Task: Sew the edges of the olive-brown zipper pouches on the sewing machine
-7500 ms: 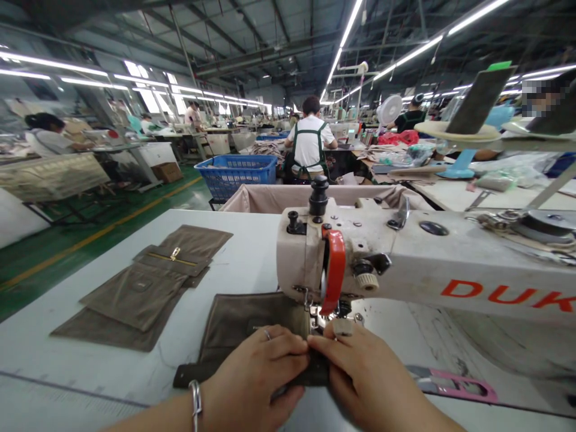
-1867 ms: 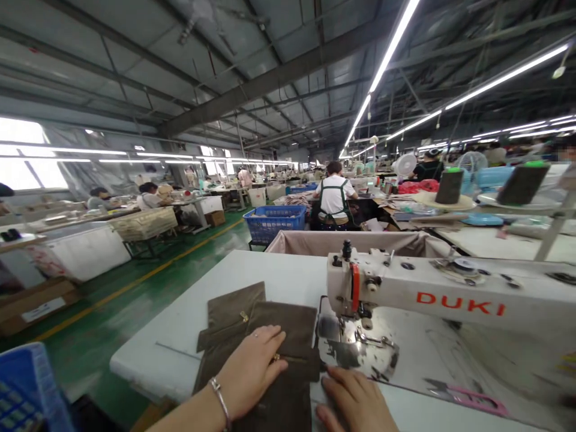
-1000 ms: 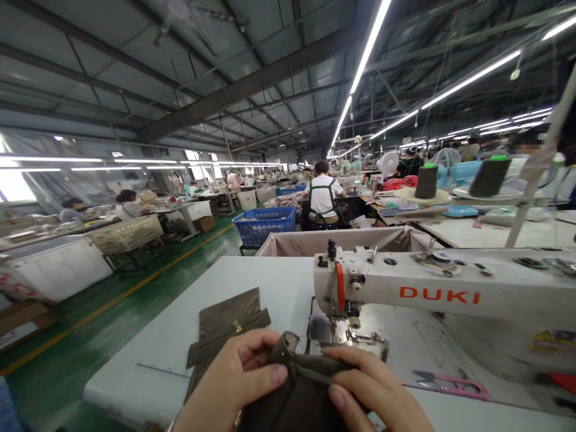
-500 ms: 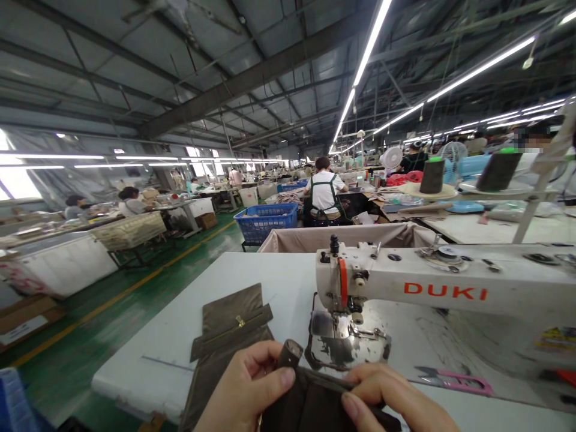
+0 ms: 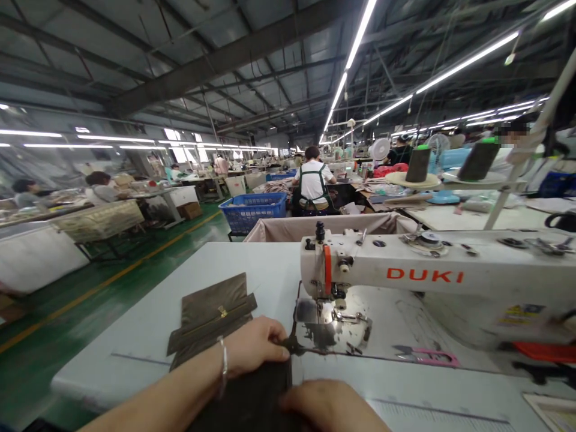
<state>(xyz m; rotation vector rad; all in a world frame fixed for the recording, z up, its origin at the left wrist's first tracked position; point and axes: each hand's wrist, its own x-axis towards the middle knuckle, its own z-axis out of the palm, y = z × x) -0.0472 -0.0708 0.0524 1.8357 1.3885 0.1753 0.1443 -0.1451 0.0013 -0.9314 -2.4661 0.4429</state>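
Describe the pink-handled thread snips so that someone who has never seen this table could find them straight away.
Start at the white sewing machine with red DUKI lettering. On the white table in front of its arm, to the right of the shiny needle plate, lie the thread snips. They are the only pink thing on the table, well clear of the dark fabric pieces.

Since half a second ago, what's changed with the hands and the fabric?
The left hand dropped from a raised pinch to press the dark fabric flat on the table; the right hand slid down to its near edge. The sewing machine, stacked pieces and pink snips stayed put.
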